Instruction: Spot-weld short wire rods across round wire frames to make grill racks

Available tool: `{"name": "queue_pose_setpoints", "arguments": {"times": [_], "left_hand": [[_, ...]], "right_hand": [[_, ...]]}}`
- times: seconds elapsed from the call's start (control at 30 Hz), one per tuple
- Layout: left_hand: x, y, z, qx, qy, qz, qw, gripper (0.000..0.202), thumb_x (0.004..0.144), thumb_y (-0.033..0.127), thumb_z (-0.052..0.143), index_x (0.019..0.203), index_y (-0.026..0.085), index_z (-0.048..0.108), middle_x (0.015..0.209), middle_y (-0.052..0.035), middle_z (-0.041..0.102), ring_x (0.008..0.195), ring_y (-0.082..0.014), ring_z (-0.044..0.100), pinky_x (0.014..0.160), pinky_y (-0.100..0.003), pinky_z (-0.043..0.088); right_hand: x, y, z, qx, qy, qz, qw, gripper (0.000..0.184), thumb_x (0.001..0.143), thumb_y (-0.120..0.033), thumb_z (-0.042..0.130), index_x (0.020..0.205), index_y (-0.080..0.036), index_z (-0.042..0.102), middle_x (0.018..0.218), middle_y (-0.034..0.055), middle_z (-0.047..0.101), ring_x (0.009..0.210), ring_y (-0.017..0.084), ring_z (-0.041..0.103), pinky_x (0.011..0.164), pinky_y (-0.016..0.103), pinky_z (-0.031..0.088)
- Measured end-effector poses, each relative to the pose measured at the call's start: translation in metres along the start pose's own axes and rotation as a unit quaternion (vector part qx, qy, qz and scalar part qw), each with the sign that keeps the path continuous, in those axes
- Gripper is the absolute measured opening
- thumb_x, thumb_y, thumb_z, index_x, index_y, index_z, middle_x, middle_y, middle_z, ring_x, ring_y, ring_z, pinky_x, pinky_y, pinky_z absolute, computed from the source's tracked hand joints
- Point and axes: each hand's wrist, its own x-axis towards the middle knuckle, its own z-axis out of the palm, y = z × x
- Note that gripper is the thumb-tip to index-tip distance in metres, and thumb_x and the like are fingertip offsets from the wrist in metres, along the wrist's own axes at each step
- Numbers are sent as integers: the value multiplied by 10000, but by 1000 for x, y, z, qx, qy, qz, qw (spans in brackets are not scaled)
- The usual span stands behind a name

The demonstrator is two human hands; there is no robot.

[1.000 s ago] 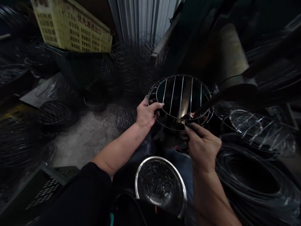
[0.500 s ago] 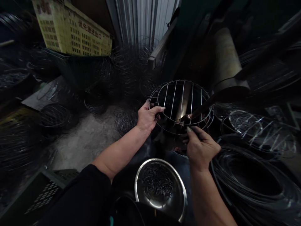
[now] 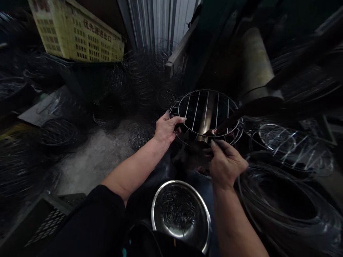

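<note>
Wire rack [image 3: 206, 110] shifted nearer copper tip [image 3: 214, 132], right hand [image 3: 227, 162] with fingers [image 3: 224, 145] partly hidden

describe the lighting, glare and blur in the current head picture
Head view: dim overall, brightest around the corrugated panel, deep shadow at upper right; head view: glints on the wire rack and the metal bowl; head view: the wire coil at right looks smeared, the left hand fairly sharp.
</note>
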Motion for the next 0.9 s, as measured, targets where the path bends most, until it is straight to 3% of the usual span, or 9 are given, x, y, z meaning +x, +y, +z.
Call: {"name": "queue_pose_setpoints", "arguments": {"times": [0.3,0.43,0.63,0.8,0.9], "left_hand": [[7,2,9,16,13,-13,1000,398,469,117,775,778,195,537,605,65,534,514,-81,477,455,-205,303],[9,2,11,16,23,-11,1000,387,500,91,759,789,194,524,584,62,534,488,-78,454,450,-213,280],[13,-1,12,2,50,-25,998,494,521,32,750,950,190,562,588,73,540,506,-83,468,470,-210,291],[18,-3,13,14,33,-24,999,358,550,31,738,822,178,558,565,68,505,500,-79,459,465,-208,277],[18,-2,14,15,43,-36,998,508,575,5,731,1040,165,607,558,72,506,501,-89,453,465,-209,267]], "right_hand": [[9,-5,6,14,-4,1,1000,230,644,-320,815,777,-147,744,576,-7,664,456,134,619,409,212,493],[10,-4,-1,6,-30,-1,1000,254,665,-351,812,807,-147,756,581,-3,666,462,149,623,410,229,491],[12,14,-18,-120,-53,-80,988,306,686,-408,793,860,-157,774,675,21,701,500,154,624,493,268,499],[15,20,-19,-165,-40,-160,972,242,697,-401,746,783,-175,755,721,33,720,524,158,618,568,301,522],[16,19,-19,-162,-40,-157,973,250,702,-401,754,799,-172,760,647,19,689,497,161,597,538,300,507]]}}
